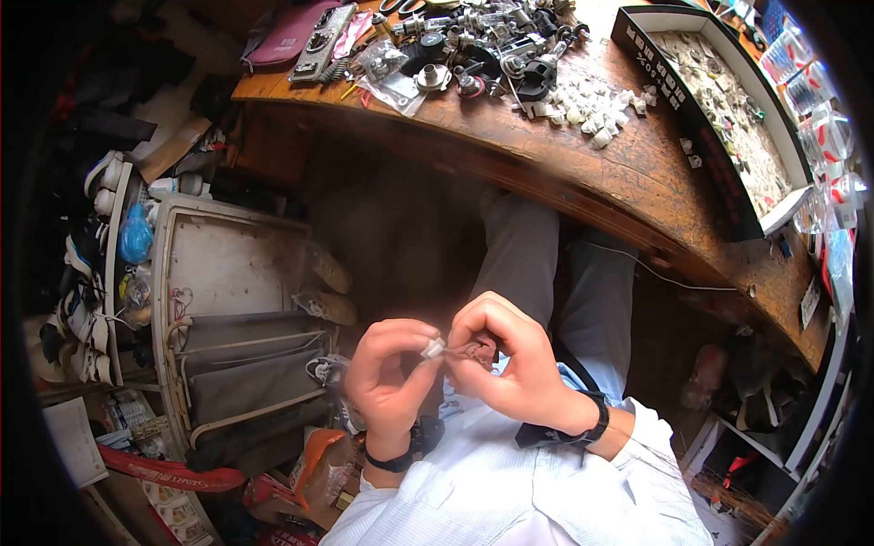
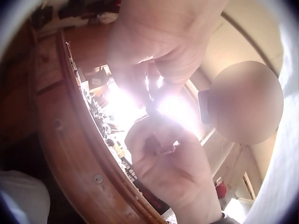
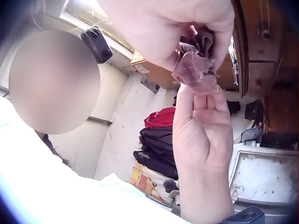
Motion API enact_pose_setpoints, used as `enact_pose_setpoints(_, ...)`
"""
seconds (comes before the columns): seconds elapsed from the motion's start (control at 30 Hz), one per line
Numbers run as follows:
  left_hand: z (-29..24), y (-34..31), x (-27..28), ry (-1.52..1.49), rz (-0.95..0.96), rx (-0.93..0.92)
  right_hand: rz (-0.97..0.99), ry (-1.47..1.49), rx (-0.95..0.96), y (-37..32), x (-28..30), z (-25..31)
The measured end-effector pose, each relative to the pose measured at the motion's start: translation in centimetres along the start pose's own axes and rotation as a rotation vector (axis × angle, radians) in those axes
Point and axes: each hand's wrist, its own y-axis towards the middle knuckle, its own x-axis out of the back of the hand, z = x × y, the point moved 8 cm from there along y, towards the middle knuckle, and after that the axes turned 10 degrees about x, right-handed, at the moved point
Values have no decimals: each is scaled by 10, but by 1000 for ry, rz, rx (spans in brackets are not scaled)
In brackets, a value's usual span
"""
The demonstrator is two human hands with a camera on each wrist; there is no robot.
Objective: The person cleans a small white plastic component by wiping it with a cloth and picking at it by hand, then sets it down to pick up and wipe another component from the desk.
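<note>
In front of the lap, my left hand (image 1: 391, 378) pinches a small white plastic piece (image 1: 432, 348) between thumb and fingertips. My right hand (image 1: 514, 359) holds a crumpled reddish-brown cloth (image 1: 479, 349) right against that piece, its fingers bent over the cloth. From the right wrist, the cloth (image 3: 195, 72) shows thin and frayed, hanging from the right fingers over the left fingertips, where it hides the white piece. Strong glare in the left wrist view washes out the spot where the hands (image 2: 163, 163) meet.
Ahead stands a worn wooden table (image 1: 674, 196) with a heap of small white pieces (image 1: 592, 105), assorted metal parts (image 1: 492, 45) and a black-edged box (image 1: 628, 32) of debris. To the left are a folding chair (image 1: 250, 364) and a shoe rack (image 1: 111, 237).
</note>
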Motion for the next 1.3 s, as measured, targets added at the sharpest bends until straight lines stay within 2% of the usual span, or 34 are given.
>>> enact_pose_setpoints(0.27,0,3,-2,-82,-62,12,27,68,-26,-2,-3,-4)
enact_pose_setpoints(0.33,2,4,0,-117,-88,28,2,280,-221,-8,-6,-14)
enact_pose_setpoints(0.47,11,6,6,-303,-89,123,-66,289,-118,-7,-1,-15)
enact_pose_setpoints(0.57,18,6,11,-371,-105,185,-88,288,-153,-7,1,-16)
enact_pose_setpoints(0.63,17,6,6,-255,-25,174,-54,228,-145,-7,2,-14)
enact_pose_setpoints(0.8,18,5,4,-213,-2,167,-8,154,-118,-6,-1,-13)
enact_pose_setpoints(1.07,13,5,1,-131,42,140,-82,301,-274,-13,-4,-24)
enact_pose_setpoints(1.3,7,6,-3,36,78,87,-88,168,-167,-9,1,-15)
